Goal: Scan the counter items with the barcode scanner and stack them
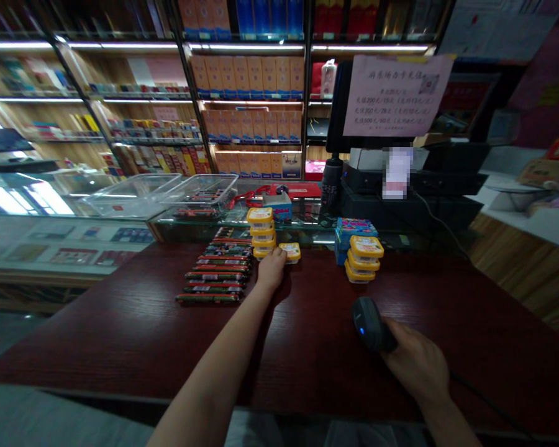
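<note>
My right hand (417, 360) is wrapped round the handle of a black barcode scanner (369, 324) with a blue light, held above the dark wooden counter. Reaching forward, my left hand (271, 268) is at the foot of a stack of yellow-lidded plastic tubs (261, 225). Its fingertips are at the left edge of a single yellow-lidded tub (290, 251) beside that stack; I cannot tell whether they grip it. Three more yellow-lidded tubs (366, 248) are stacked to the right. Left of my left hand lies a row of several dark, red-edged slim packets (217, 288).
Blue patterned boxes (349, 230) stand behind the right stack, and an open blue box (279, 208) sits on the glass ledge. Clear plastic trays (135, 189) are at the back left. A monitor with a paper notice (395, 93) rises at the back right. The scanner's cable (487, 397) trails right.
</note>
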Action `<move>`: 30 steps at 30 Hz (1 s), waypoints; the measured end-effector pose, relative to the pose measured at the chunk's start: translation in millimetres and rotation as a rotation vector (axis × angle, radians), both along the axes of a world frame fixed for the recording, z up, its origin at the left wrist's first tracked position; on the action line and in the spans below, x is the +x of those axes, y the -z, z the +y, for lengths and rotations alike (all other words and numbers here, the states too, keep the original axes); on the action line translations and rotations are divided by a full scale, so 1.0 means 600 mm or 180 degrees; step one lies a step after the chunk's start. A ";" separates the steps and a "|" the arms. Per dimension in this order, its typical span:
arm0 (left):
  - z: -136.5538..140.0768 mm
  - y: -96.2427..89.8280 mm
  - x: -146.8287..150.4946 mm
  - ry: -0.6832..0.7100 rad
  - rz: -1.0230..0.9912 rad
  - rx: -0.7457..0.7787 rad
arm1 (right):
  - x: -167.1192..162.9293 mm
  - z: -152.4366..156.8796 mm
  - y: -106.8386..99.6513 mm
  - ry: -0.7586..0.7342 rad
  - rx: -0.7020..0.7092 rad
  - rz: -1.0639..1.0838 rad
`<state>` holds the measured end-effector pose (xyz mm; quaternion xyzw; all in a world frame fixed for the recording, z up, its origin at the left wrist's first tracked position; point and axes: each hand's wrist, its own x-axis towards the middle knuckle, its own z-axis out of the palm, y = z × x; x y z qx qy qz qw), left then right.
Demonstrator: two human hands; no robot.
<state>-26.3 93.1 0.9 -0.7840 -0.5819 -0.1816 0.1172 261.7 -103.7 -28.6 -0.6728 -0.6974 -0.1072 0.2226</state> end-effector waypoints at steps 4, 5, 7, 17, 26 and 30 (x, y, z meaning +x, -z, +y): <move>-0.036 0.007 -0.003 0.0038 -0.0105 0.0060 | 0.000 -0.002 -0.001 0.0058 -0.0031 -0.0065; -0.047 0.008 -0.004 0.0051 -0.0183 0.0099 | 0.000 -0.003 -0.001 0.0048 -0.0027 -0.0065; -0.069 0.008 -0.006 0.0115 -0.0472 0.0186 | -0.001 -0.004 -0.001 -0.0006 -0.0007 -0.0041; -0.113 0.025 -0.014 0.0488 -0.1979 0.0561 | -0.031 -0.016 -0.047 -0.0163 -0.0650 0.1119; -0.122 0.029 -0.009 0.0366 -0.1860 0.0586 | -0.104 -0.023 -0.085 -0.0833 -0.1099 0.2640; -0.126 0.026 -0.009 0.0190 -0.1721 0.0531 | -0.106 -0.025 -0.092 -0.0877 -0.1237 0.2646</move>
